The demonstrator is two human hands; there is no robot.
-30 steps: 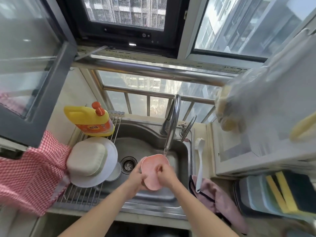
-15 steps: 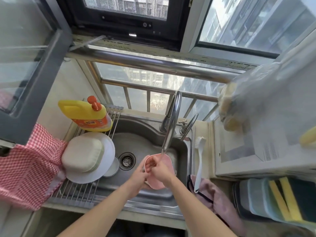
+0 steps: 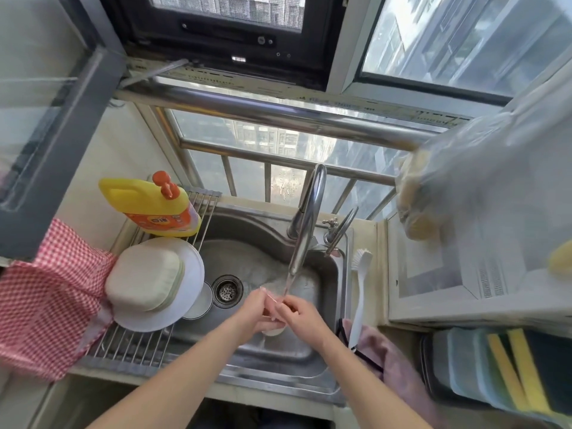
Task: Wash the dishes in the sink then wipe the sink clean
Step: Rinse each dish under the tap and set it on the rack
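Observation:
A small pink bowl (image 3: 272, 330) is held edge-on under the running faucet (image 3: 305, 239), over the steel sink (image 3: 266, 351). My left hand (image 3: 257, 311) grips it from the left and my right hand (image 3: 298, 314) holds its rim from the right. Most of the bowl is hidden between my hands. Water runs from the spout onto the rim. A small white dish (image 3: 199, 303) lies in the sink by the drain (image 3: 227, 291).
A roll-up rack (image 3: 130, 342) on the sink's left holds a white plate (image 3: 188, 292), a cream lidded box (image 3: 142, 278) and a yellow detergent bottle (image 3: 151, 207). A red checked cloth (image 3: 46, 298) hangs at left. On the right lie a white brush (image 3: 360, 289), a pink cloth (image 3: 380, 348) and sponges (image 3: 510, 366).
The pink bowl has turned from facing me to edge-on, and both hands have closed in around it under the stream. The camera view has tilted slightly.

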